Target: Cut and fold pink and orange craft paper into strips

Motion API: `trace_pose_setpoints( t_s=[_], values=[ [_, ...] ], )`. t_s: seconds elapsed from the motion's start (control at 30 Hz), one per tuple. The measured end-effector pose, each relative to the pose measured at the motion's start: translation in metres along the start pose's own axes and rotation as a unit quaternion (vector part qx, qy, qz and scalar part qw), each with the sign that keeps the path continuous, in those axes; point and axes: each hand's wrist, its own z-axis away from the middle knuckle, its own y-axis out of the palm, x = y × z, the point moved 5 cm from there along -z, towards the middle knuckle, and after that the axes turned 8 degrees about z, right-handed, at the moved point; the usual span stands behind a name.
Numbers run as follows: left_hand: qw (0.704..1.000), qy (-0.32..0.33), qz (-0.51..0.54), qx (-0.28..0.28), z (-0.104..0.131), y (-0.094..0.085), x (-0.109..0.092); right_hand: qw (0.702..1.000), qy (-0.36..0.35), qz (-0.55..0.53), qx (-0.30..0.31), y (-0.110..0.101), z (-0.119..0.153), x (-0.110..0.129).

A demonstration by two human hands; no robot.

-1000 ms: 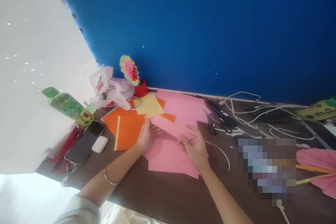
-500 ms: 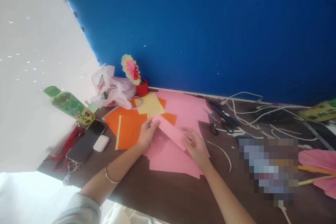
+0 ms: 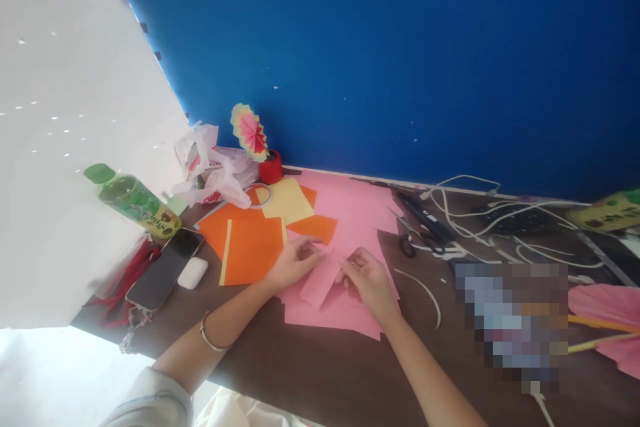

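A folded strip of pink paper (image 3: pixel 318 283) slants between my hands, over a pile of flat pink sheets (image 3: pixel 333 319). My left hand (image 3: pixel 296 260) is at the strip's upper left, its thumb and fingertips closed at the paper's edge. On the other side, my right hand (image 3: pixel 364 275) has its fingers curled and pinched at the strip's right edge. Left of the pile lie orange sheets (image 3: pixel 255 250) with a yellow sheet (image 3: pixel 289 201) above them.
A green bottle (image 3: pixel 137 203), a black phone (image 3: pixel 165 270) and a white case (image 3: pixel 193 273) lie at left. Scissors (image 3: pixel 407 243), white cables (image 3: pixel 447 210) and a pixelated device (image 3: pixel 505 327) are at right. A paper fan (image 3: pixel 250 133) stands by red tape (image 3: pixel 271 168).
The pink strip has turned, its lower end swinging from right to lower left. My left hand has moved slightly right and down; my right hand has shifted a little left.
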Motion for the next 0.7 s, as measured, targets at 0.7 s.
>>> trace_pose_setpoints(
  t_s=[0.7],
  values=[
    [0.86,0.25,-0.439,0.069,0.015,0.011,-0.015,0.731,-0.441,0.502,-0.138,0.008,0.029,0.038]
  ],
)
